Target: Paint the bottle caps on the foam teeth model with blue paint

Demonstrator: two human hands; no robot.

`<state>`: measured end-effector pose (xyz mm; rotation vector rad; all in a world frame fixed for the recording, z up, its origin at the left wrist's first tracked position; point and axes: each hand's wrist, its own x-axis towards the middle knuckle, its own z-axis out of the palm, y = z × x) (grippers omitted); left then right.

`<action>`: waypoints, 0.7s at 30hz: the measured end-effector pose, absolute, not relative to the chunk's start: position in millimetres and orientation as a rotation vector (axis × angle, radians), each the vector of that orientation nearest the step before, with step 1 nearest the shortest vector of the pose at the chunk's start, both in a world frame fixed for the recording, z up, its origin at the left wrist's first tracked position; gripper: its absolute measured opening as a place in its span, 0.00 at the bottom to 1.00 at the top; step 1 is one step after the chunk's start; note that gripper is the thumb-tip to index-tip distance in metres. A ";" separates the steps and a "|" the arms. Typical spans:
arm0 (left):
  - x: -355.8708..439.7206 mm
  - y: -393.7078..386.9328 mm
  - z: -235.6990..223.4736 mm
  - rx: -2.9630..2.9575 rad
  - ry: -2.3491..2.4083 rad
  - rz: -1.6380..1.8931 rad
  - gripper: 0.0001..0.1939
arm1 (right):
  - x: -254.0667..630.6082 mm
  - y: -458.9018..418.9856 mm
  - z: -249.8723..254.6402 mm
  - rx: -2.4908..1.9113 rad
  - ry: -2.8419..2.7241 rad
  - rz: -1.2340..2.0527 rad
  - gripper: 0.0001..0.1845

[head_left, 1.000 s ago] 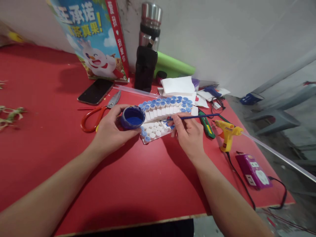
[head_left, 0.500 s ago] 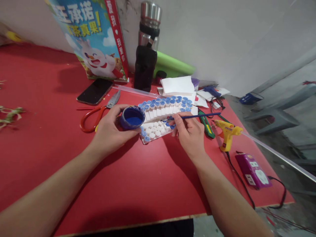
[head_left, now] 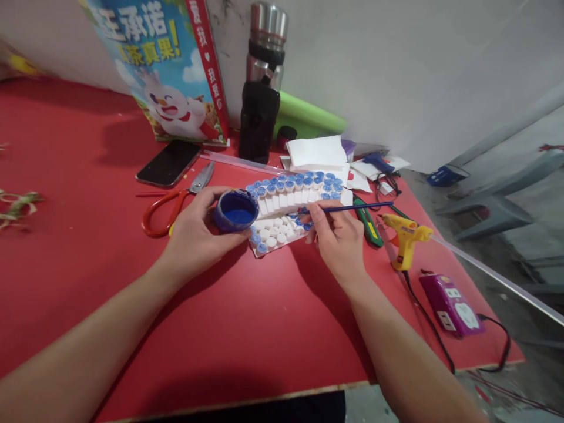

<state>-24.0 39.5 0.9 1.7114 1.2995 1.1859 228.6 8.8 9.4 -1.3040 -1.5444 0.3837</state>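
Note:
My left hand (head_left: 194, 229) is closed around a small pot of blue paint (head_left: 237, 211), its open top tilted toward me. In my right hand (head_left: 337, 238) is a thin paintbrush (head_left: 359, 206), pinched between thumb and fingers with its dark handle pointing right. The brush tip lies over a white craft piece (head_left: 282, 202) made of small rolled paper pieces on a flat base. Blue covers the tops of the far rows and some at the near corners; several near pieces are white. My right fingers partly hide the craft's near right side.
Orange-handled scissors (head_left: 165, 211) and a phone (head_left: 168, 163) lie left. Behind stand a printed bag (head_left: 171, 76), a dark bottle (head_left: 259, 120) and a steel flask (head_left: 268, 35). At right are a green cutter (head_left: 369, 223), a yellow glue gun (head_left: 405, 235) and a purple power strip (head_left: 453, 305).

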 end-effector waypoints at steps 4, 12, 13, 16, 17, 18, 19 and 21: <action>-23.5 39.5 1.7 1.706 1.308 1.184 0.32 | 228.8 9.2 9.5 -1.310 -1.544 0.381 0.16; -24.1 39.6 0.5 1.719 1.297 1.196 0.32 | 231.5 10.0 9.3 -1.302 -1.533 0.394 0.17; -24.1 39.5 0.5 1.715 1.294 1.195 0.31 | 231.8 9.9 9.1 -1.310 -1.535 0.393 0.17; -24.2 39.4 0.8 1.706 1.287 1.194 0.32 | 232.7 9.4 8.9 -1.324 -1.533 0.375 0.17; -24.2 39.4 1.0 1.709 1.290 1.193 0.32 | 233.0 9.3 8.8 -1.322 -1.533 0.371 0.16; -24.2 39.5 1.2 1.713 1.294 1.194 0.32 | 233.3 9.2 8.8 -1.318 -1.533 0.369 0.16; -24.2 39.5 1.3 1.715 1.299 1.191 0.32 | 233.6 9.1 8.8 -1.315 -1.535 0.372 0.16; -24.0 39.6 1.5 1.715 1.302 1.191 0.32 | 233.9 8.9 9.0 -1.311 -1.537 0.383 0.15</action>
